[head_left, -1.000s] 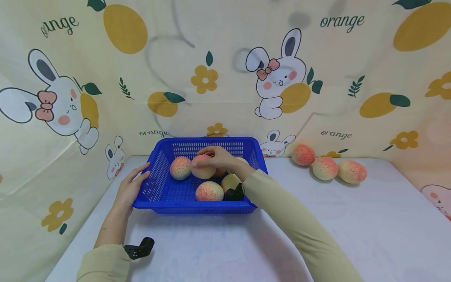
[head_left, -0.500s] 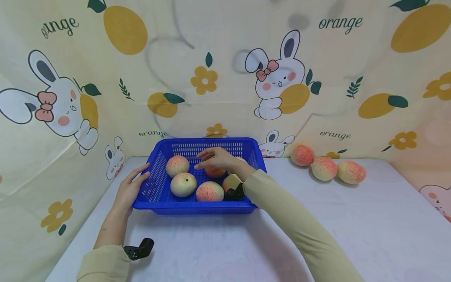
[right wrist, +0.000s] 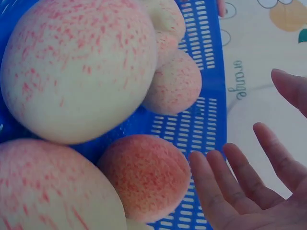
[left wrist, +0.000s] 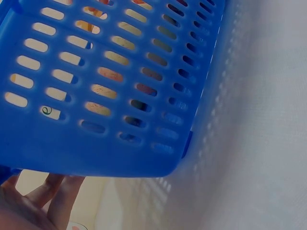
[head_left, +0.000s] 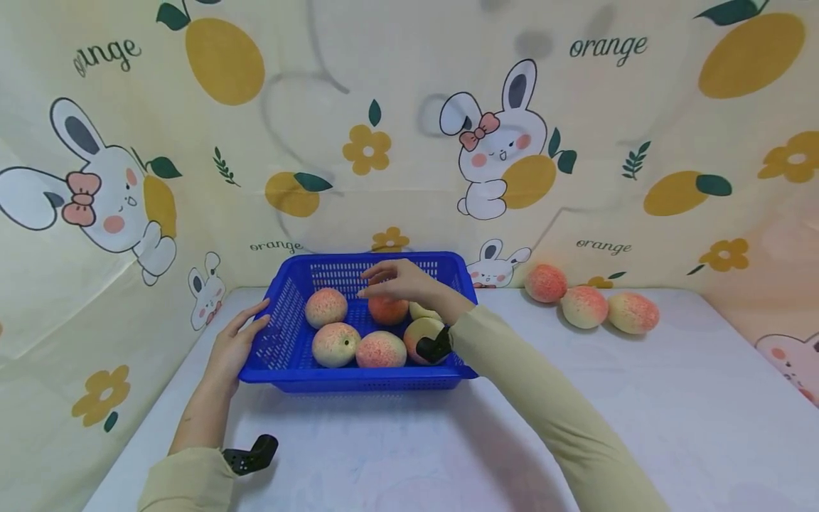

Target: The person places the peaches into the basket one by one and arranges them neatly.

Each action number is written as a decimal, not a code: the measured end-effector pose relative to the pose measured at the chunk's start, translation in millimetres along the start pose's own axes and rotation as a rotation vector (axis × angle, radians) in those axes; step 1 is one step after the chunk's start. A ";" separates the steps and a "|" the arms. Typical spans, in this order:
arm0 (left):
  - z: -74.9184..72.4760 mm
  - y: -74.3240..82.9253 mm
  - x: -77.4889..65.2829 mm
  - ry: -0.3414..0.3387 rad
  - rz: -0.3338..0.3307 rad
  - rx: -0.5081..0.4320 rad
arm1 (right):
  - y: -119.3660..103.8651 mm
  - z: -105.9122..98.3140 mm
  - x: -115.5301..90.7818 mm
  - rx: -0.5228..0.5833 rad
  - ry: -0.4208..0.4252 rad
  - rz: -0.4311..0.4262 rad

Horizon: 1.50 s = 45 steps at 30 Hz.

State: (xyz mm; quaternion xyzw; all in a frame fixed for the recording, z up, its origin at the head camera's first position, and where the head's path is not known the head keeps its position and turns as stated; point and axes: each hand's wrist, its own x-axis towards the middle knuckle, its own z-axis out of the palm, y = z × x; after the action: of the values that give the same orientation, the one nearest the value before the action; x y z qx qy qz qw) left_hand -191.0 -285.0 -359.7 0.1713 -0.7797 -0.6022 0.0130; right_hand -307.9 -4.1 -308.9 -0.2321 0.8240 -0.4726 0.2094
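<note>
A blue plastic basket [head_left: 358,385] with slotted walls stands on the table, holding several pink-and-cream peaches. On its left side my left hand [head_left: 232,348] grips the rim; in the left wrist view the fingers [left wrist: 64,203] reach up behind that edge. My right hand [head_left: 412,282] hovers over the back of the basket with nothing in it. In the right wrist view its fingers are spread, beside a redder peach [right wrist: 146,177]. A cream peach [head_left: 335,344] lies front left, next to a pinker peach [head_left: 381,349]. Another peach [head_left: 326,308] sits behind them. My right hand and wrist partly cover the peaches at right.
To the basket's right, three more peaches lie on the table near the back: a red peach [head_left: 546,283], a paler peach [head_left: 584,306] and an oval peach [head_left: 633,313]. A printed cloth [head_left: 384,71] hangs behind the white table [head_left: 358,455].
My right hand has let go of the cream peach, which now lies in the basket's front left, and has lifted slightly. The back-left peach shifted a little. My left hand stays on the rim.
</note>
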 end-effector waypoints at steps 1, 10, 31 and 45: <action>0.3 -0.2 0.0 -0.004 -0.002 0.002 | -0.5 -2.1 -1.7 0.004 0.005 0.002; 2.0 -0.5 0.0 -0.012 -0.009 0.026 | 2.8 -23.7 -12.6 0.054 0.056 -0.037; 1.1 -1.0 0.1 -0.009 -0.035 0.026 | 29.9 -68.3 -38.2 0.050 0.146 -0.054; 2.0 -0.4 -1.8 -0.015 -0.039 0.020 | 37.6 -85.5 -57.6 0.017 0.200 0.042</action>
State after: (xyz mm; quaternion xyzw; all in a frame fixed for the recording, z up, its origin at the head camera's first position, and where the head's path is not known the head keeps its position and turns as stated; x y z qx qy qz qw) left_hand -189.6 -282.8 -360.3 0.1820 -0.7824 -0.5956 -0.0065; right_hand -316.7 104.3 -294.8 -0.1647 0.8415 -0.4958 0.1377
